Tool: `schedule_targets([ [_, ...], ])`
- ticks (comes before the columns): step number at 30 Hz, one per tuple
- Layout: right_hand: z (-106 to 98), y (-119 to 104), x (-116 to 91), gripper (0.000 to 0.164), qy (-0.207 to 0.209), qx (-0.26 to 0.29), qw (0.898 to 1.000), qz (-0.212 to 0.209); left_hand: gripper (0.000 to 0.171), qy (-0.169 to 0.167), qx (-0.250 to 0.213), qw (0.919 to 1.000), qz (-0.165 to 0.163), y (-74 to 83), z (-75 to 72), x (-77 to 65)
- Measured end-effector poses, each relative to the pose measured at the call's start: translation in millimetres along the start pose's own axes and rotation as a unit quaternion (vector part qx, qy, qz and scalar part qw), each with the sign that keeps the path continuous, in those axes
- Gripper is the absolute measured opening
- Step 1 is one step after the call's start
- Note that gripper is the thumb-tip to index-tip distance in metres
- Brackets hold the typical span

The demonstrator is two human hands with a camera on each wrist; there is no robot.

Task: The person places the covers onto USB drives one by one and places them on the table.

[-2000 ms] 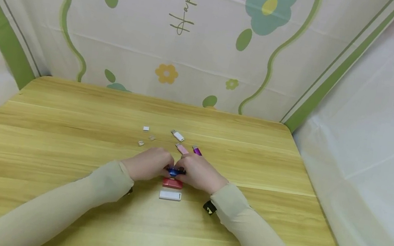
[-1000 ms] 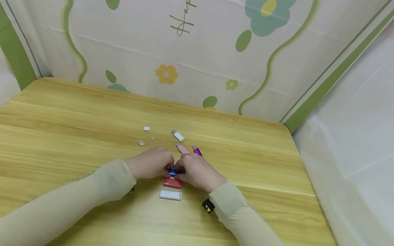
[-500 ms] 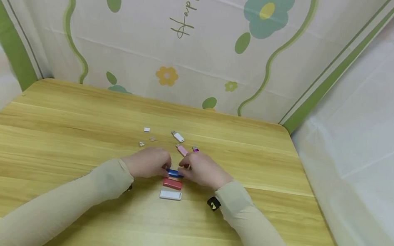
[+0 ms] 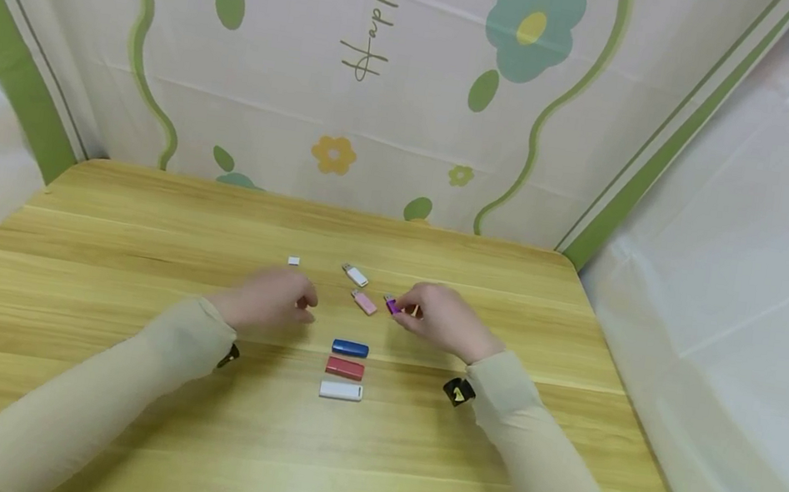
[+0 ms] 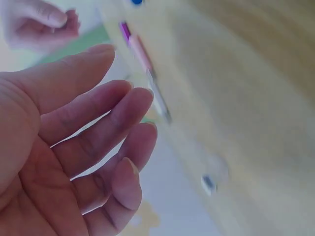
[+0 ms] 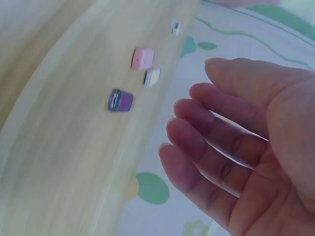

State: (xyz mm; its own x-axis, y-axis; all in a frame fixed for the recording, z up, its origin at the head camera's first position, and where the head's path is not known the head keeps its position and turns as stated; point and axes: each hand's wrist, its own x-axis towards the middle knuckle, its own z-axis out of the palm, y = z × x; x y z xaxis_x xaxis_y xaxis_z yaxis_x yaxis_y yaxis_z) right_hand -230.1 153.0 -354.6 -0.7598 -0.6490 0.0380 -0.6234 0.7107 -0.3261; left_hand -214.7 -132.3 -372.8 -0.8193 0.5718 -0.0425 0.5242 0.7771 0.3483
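Observation:
My right hand (image 4: 448, 321) is at a purple USB stick (image 4: 392, 305), its fingertips right by the stick's near end in the head view. The right wrist view shows those fingers loosely bent, with no object between them. A pink USB stick (image 4: 364, 302) and a white one with a bare metal plug (image 4: 356, 276) lie just left of the purple one. My left hand (image 4: 269, 298) hovers over the table, thumb and fingers apart and holding nothing. It covers the spot of two small caps. Below both hands, a blue USB stick (image 4: 350, 348) lies crosswise.
A red USB stick (image 4: 344, 368) and a capped-looking white one (image 4: 340, 391) lie parallel below the blue one. A small white cap (image 4: 294, 260) sits beyond the left hand. The wooden table (image 4: 485, 461) meets a flowered curtain (image 4: 413, 114) at its back edge.
Both hands have let go of the blue USB stick, which now lies in line above the red one. The left hand has moved left, the right hand up and right to the purple stick.

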Motion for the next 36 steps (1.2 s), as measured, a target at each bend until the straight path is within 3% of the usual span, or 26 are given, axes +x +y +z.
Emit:
schedule_targets([
  [8, 1.0, 12.2, 1.0, 0.019, -0.002, -0.007, 0.999, 0.031, 0.016, 0.023, -0.002, 0.9991, -0.036, -27.2, -18.2, -12.0],
  [18, 13.9, 26.1, 5.4, 0.019, -0.011, -0.002, 0.997, 0.071, 0.017, 0.009, -0.041, 0.9967, -0.07, -59.5, -10.5, -12.6],
  [29, 31.5, 31.4, 25.5, 0.023, -0.009, -0.026, 0.993, 0.117, 0.02, -0.014, -0.076, 0.9916, -0.104, -58.4, -8.1, -3.5],
  [36, 39.1, 26.1, 37.9, 0.019, -0.004, -0.029, 0.992, 0.126, 0.011, -0.001, -0.047, 0.9943, -0.096, -60.9, -2.4, 4.3],
])
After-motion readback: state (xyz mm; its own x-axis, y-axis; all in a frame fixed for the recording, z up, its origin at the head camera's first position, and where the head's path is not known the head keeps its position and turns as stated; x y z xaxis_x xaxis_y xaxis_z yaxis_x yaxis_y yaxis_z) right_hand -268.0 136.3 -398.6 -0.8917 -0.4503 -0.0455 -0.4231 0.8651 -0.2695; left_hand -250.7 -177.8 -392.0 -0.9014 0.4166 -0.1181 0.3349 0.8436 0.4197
